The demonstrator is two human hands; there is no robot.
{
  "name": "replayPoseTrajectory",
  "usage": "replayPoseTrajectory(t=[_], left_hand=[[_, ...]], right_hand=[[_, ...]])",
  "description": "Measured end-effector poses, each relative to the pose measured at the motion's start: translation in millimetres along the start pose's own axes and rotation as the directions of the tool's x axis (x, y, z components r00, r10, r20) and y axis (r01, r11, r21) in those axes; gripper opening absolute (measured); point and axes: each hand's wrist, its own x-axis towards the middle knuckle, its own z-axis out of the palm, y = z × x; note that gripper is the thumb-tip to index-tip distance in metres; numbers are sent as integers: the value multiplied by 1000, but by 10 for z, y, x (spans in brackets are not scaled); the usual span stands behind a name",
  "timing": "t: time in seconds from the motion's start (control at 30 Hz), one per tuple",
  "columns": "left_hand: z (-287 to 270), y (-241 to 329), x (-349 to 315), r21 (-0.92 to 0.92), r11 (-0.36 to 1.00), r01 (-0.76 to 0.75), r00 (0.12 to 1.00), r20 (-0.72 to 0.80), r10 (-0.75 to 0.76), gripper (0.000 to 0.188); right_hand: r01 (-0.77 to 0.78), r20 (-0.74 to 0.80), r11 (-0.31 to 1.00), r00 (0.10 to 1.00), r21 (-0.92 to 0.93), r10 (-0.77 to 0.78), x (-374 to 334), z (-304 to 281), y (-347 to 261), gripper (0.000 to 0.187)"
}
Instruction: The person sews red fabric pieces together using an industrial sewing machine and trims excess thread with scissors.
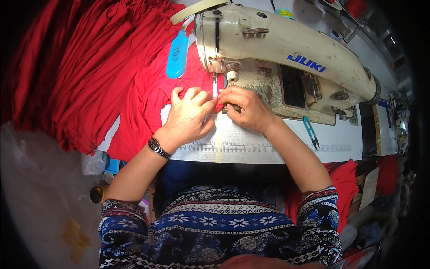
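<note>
At the head of a cream sewing machine [286, 40], both my hands meet at the presser foot [214, 85]. My left hand [188, 114], with a dark watch [159, 148] on its wrist, has its fingers curled down on red fabric [152, 85] just left of the foot. Right of the foot, my right hand [246, 107] pinches a small edge of the same fabric. Its fingertips nearly touch those of the left hand. A loose thread [183, 81] curls above the left knuckles. Fingers cover most of the edge being held.
Gathered red fabric [76, 67] hangs off the table's left side. A blue lamp [178, 54] sits left of the machine head. Thread snips [310, 133] lie right of my right forearm, near a dark phone-like slab [292, 87]. A ruler strip [268, 146] runs along the front edge.
</note>
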Motion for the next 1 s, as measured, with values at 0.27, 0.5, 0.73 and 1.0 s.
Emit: replayPoseTrajectory(t=[0.27, 0.5, 0.73, 1.0], left_hand=[[-29, 24, -18, 57, 998, -31, 998, 48, 29, 30], [-46, -127, 13, -22, 999, 25, 999, 46, -24, 39], [1, -272, -71, 56, 998, 21, 995, 95, -27, 57], [-64, -243, -68, 25, 999, 35, 985, 166, -39, 68]], right_hand=[[60, 41, 991, 998, -119, -55, 73, 19, 32, 26], [194, -31, 930, 976, -312, -214, 52, 14, 89, 27], [81, -71, 958, 992, -276, -104, 47, 133, -38, 25], [120, -33, 937, 990, -327, -139, 73, 100, -14, 25]])
